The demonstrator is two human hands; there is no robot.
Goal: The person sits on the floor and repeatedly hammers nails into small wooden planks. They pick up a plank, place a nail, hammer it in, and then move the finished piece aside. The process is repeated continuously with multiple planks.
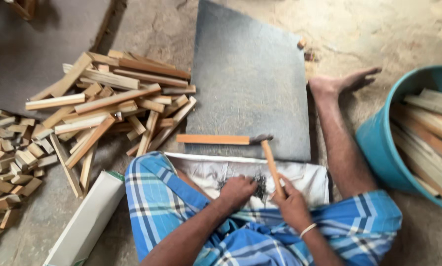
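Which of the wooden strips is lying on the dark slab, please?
The single orange-brown strip at the slab's near edge, beside the hammer head; the others lie piled on the floor.

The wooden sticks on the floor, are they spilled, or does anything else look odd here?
The wooden sticks lie in a loose, crisscrossed heap on the floor left of the grey mat, not stacked. One strip lies alone on the mat, the hammer in the right hand at its end. The left hand rests on small dark nails.
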